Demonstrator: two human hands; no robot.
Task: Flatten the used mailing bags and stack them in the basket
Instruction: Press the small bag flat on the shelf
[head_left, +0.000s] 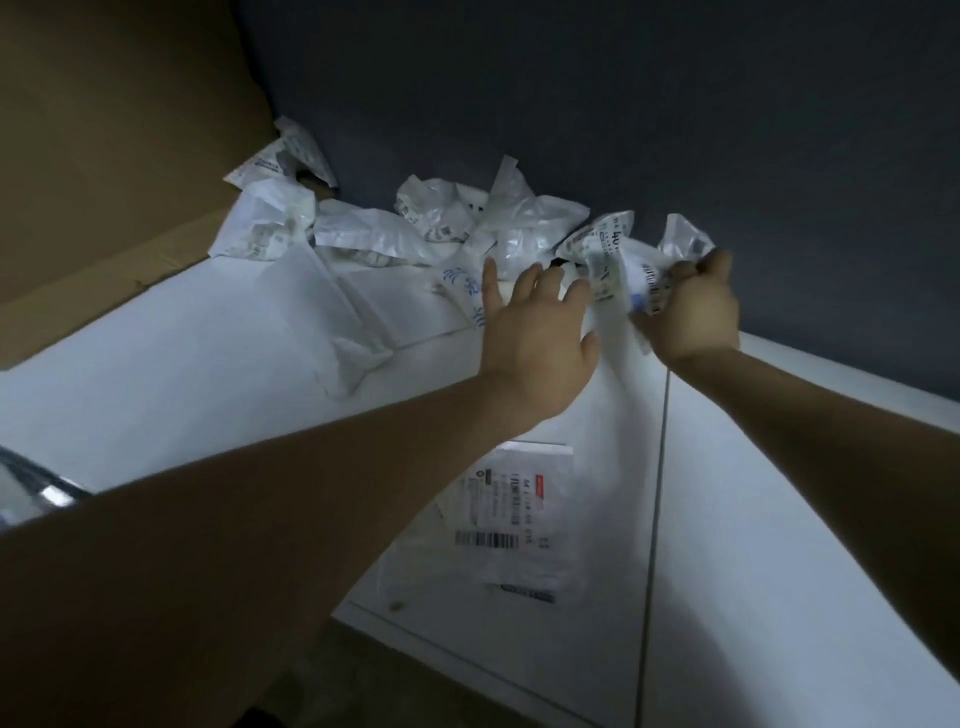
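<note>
Right hand (696, 312): reaches to the far edge of the worktop; fingers (680, 270) curled round a crumpled mailing bag (608, 249), gripping its right side.
Left hand (540, 332): palm down, fingers (491, 283) straight and spread wide, holding nothing; the fingertips are at the bag's left edge, but contact cannot be made out.
Crumpled mailing bag: thin white plastic film, creased and bunched, dark print and a label patch on it; it sits between the two hands, close to the wall.
Pile of mailing bags (441, 223): the same glossy white film, twisted into peaks and wads, lying in a row along the foot of the wall.
Flat mailing bag (498, 519): lies smooth on the worktop near the camera, a rectangular barcode label facing up, partly under the left forearm.
Worktop (779, 519): smooth matt white panels with a thin straight seam.
Wall (623, 104): dark grey-blue and plain.
Cardboard sheet (114, 156): brown, flat, with a ragged edge, at the left.
</note>
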